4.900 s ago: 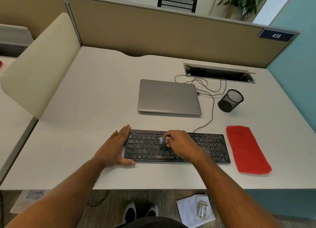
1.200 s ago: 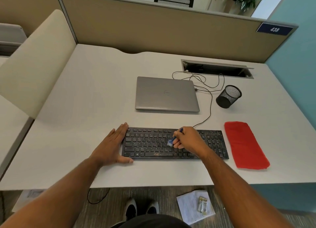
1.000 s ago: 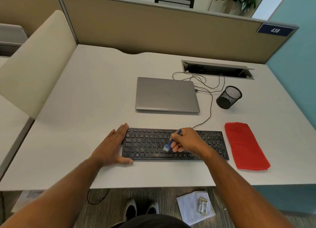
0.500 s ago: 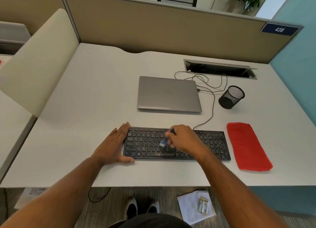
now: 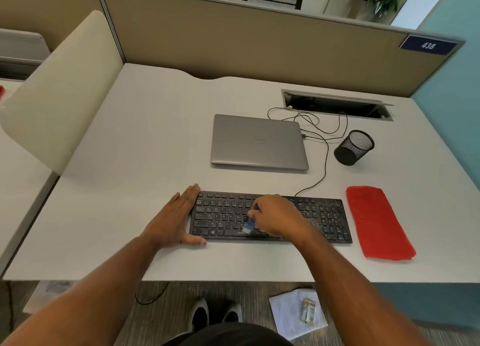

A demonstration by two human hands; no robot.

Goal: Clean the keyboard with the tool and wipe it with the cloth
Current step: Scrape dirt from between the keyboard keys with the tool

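Half the tool [image 5: 250, 222] hidden, seemingly blurred

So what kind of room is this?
Most likely an office cubicle: a desk walled by tan partitions, a numbered plate reading 438, and a closed laptop behind a keyboard.

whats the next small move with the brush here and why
Probably sweep the blue brush rightward: pale specks still litter the right end of the keyboard. The right hand grips it mid-board, the left hand braces the left edge, and the red cloth lies untouched.
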